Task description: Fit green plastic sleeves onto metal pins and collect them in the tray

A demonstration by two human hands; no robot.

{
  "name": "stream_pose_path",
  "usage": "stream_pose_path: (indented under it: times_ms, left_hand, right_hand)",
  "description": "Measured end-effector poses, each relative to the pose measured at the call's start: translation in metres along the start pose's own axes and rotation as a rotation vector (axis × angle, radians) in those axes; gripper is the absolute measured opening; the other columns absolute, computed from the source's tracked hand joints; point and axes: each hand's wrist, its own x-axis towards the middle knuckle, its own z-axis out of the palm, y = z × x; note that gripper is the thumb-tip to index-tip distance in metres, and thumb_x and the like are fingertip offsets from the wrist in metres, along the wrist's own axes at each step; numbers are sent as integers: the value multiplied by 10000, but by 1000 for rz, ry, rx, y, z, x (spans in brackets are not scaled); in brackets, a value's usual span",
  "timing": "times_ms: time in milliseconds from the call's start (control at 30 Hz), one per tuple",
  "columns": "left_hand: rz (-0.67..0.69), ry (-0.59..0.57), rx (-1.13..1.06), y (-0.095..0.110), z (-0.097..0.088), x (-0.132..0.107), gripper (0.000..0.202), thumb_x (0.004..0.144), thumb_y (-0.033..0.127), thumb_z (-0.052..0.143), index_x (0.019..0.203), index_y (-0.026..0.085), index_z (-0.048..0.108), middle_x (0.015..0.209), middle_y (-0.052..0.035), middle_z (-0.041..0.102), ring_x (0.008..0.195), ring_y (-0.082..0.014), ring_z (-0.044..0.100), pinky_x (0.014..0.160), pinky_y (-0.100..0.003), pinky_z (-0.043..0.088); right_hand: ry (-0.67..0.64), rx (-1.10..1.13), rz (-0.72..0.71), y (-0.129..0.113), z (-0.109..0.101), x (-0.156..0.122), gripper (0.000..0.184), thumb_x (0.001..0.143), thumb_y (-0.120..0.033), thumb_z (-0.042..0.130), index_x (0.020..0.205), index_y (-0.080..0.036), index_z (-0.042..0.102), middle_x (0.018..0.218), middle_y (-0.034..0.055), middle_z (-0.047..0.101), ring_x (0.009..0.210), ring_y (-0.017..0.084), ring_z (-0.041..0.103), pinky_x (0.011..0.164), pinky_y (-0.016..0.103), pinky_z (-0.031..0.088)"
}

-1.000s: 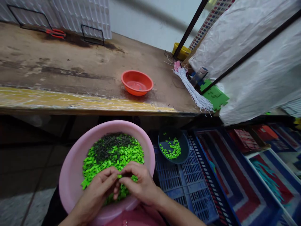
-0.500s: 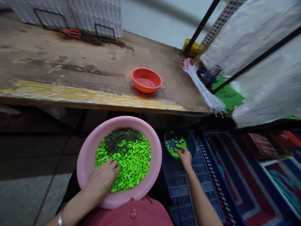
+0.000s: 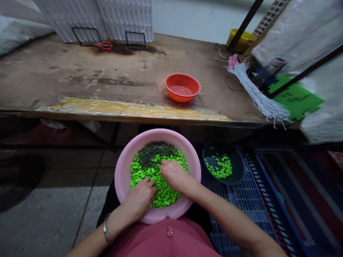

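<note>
orange bowl (image 3: pixel 182 95) beyond pink basin (image 3: pixel 123 178)

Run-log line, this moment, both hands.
left hand: at short bright-green pieces in round pink plastic basin | right hand: same pieces, near thin dark pieces | grips: hidden

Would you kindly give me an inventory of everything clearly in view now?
Table: one, brown, back
Ribbed sheets: count unclear, white, back left
Wire stands: two, black, back left
Tool: one, red-handled, back left
Orange bowl: one, orange, tabletop
Container: one, yellow, back right
String bundle: one, white, table's right
Mat: one, green, table's right end
Plastic sheeting: count unclear, whitish, far right
Basin: one, pink, front centre
Green pieces: many, green, in basin, dark bowl
Slivers: many, blackish, basin's far side
Dark bowl: one, blue-black, right of basin
Crate: one, blue, below dark bowl
Left hand: one, bare, at green pieces
Right hand: one, bare, at green pieces
</note>
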Motion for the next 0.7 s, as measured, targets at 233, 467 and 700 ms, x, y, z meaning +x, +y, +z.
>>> stream_pose_path:
  times_ms: [233, 467, 700]
  left_hand:
    - [-20, 142, -489, -15, -6, -6, 151, 905, 266, 496, 904, 185, 624, 909, -76, 646, 893, -245, 572, 824, -383, 436]
    - [-179, -48, -1423, -9, -18, -9, 248, 856, 410, 631, 948, 188, 570, 816, -44, 644, 665, -161, 593, 602, -267, 467]
    - [-288, -63, -1753, -3, -20, -7, 258, 836, 322, 679, 1039, 186, 594, 898, -37, 618, 557, -89, 536, 502, -215, 392]
  right_hand:
    - [-40, -34, -6, -4, 39, 23, 130, 884, -75, 543, 870, -110, 668, 866, 144, 681, 793, 230, 620, 642, 329, 520]
    - [35, 2, -5, -5, 31, 10, 91, 894, -93, 536, 937, -118, 612, 858, 107, 658, 795, 226, 608, 672, 328, 500]
    - [186, 272, 179, 2, 6, -7, 140, 911, -120, 525, 958, -161, 651, 917, 56, 655, 796, 173, 619, 697, 269, 476]
